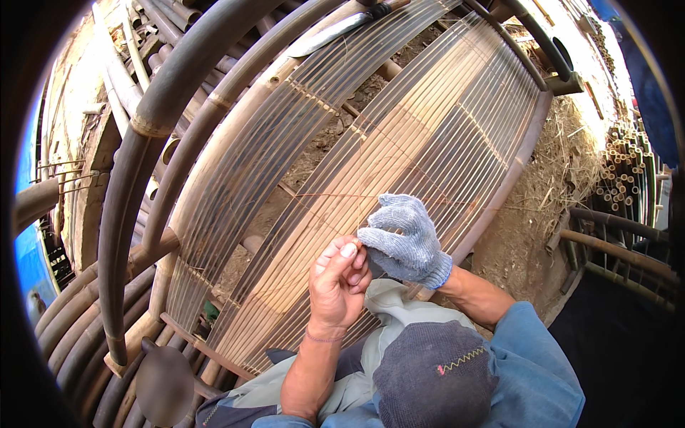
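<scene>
My bare left hand (339, 282) is closed, with thumb and fingers pinching around a thin reddish-brown wire. My right hand (407, 239), in a grey knitted glove, meets it with thumb and fingertips drawn together on the same wire. The pinched part is mostly hidden by the fingers. A strand of this wire (328, 195) crosses a panel of narrow split-bamboo slats (399, 143) beneath my hands. Beside it on the left lies a second, darker slat strip (267, 135). Both sit within a curved bamboo frame (203, 171).
A knife (339, 30) with a dark handle rests on the frame's far side. Thick curved bamboo poles (121, 214) rise at left. Cut bamboo ends (621, 171) are stacked at right, near straw (564, 135) on the ground. Dark cloth with zigzag stitching (435, 378) is close below.
</scene>
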Demonstrator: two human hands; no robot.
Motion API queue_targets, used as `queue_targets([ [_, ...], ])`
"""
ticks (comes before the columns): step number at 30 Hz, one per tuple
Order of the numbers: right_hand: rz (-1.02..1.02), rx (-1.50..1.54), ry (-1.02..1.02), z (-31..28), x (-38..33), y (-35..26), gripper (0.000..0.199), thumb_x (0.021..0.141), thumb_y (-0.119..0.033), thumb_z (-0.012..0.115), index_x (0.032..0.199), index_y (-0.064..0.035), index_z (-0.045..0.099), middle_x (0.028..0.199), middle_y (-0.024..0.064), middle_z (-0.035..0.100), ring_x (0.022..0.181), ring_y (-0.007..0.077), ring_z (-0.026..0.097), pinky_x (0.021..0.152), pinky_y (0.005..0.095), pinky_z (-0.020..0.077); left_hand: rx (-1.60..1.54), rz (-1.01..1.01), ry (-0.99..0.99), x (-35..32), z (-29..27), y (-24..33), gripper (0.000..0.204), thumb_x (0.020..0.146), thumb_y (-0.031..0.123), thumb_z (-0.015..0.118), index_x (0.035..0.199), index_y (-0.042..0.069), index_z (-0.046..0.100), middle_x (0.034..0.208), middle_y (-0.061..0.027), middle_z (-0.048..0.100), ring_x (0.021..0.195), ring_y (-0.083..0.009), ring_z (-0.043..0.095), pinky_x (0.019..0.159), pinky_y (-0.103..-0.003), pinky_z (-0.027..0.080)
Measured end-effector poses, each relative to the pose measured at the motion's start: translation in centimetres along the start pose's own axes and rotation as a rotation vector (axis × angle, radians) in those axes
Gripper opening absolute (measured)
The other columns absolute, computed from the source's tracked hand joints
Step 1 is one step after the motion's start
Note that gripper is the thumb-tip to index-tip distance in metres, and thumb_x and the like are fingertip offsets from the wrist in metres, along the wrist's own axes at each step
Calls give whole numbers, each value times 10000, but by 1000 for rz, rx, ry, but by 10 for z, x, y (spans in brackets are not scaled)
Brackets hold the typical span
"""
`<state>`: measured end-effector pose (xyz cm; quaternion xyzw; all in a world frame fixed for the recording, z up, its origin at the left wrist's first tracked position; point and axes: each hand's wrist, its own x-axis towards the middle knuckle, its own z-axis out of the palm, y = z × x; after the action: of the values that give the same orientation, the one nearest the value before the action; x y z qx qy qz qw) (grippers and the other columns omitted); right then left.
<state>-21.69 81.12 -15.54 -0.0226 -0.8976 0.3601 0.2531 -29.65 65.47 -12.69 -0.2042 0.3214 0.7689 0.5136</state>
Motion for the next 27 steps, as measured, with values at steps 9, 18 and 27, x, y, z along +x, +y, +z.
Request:
queue_targets([
  [9, -37, -162, 86, 5, 22, 28, 317, 775, -126, 779, 1076, -162, 684, 1108, 60, 662, 1025, 269, 630, 886, 432, 507, 203, 166, 20, 0, 2, -11, 129, 924, 134, 605, 979, 18, 598, 755, -22, 521, 557, -53, 378, 479, -189, 311],
  [18, -182, -61, -128, -10, 30, 41, 272, 788, -191, 763, 1039, -182, 660, 1069, 35, 654, 985, 268, 631, 892, 462, 517, 410, 257, 41, 3, -5, -8, 116, 920, 116, 634, 964, 11, 610, 718, 6, 537, 540, -27, 384, 490, -171, 310],
  [27, -142, -104, -113, -9, 24, 42, 272, 763, -157, 775, 1015, -169, 672, 1008, 25, 680, 922, 251, 665, 857, 439, 546, 270, 241, 95, 17, -9, -2, 115, 972, 136, 577, 1032, 43, 542, 979, -116, 633, 591, -71, 484, 432, -165, 359],
])
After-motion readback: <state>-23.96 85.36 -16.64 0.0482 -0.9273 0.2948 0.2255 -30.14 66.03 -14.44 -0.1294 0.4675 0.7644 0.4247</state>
